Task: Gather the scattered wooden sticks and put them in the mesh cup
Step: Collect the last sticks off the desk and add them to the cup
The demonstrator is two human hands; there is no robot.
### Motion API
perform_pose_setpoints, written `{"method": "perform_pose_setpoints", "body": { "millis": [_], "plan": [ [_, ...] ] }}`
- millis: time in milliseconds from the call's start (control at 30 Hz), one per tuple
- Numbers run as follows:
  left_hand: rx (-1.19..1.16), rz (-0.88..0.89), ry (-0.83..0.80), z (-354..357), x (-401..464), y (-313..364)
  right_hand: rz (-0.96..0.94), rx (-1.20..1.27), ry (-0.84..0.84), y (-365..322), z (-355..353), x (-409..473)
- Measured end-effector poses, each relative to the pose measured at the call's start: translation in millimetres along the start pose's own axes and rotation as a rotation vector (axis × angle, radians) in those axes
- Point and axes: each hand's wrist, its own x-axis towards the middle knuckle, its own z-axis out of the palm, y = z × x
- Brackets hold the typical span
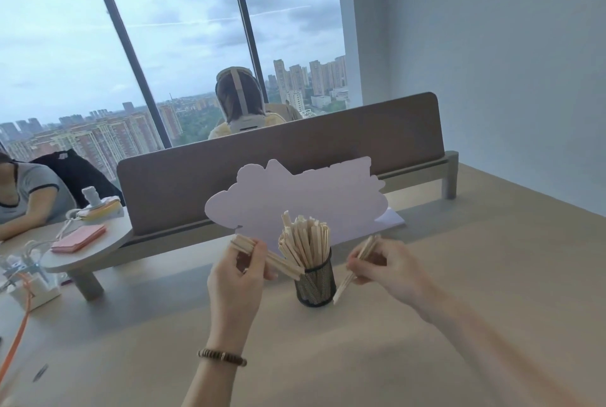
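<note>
The left hand (237, 275), nearest, pinches a bundle of sticks (267, 257) at the cup's (315, 285) nine o'clock, tips touching its rim. At three o'clock, the right hand (382, 267) pinches a few sticks (355, 267) beside the stick-filled cup.

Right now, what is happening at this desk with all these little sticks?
A person is collecting wooden sticks into a black mesh cup that stands on the desk. The cup is already packed with upright sticks. The left hand grips a bundle whose end touches the cup's rim. The right hand holds a smaller bunch just right of the cup.
</note>
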Motion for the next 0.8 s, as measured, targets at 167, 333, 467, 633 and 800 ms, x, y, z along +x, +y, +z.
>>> {"method": "perform_pose_setpoints", "body": {
  "millis": [167,333,467,633,800],
  "plan": [
    [0.021,0.027,0.015,25.8,32.4,-0.4,-0.133,-0.064,0.176,-25.7,2.9,45.8],
    [0.189,0.045,-0.041,48.4,38.9,-27.0,-0.152,-0.297,0.182,-19.2,13.7,73.0],
    [0.315,0.11,-0.018,58.5,35.5,-44.5,-0.178,-0.541,0.126,1.4,21.7,80.7],
    [0.296,0.054,-0.021,58.8,33.2,-49.9,-0.181,-0.549,0.127,18.5,28.9,87.8],
    [0.322,0.095,-0.094,59.8,30.9,-54.3,-0.248,-0.544,0.1,22.6,31.8,89.1]
  ]
}}
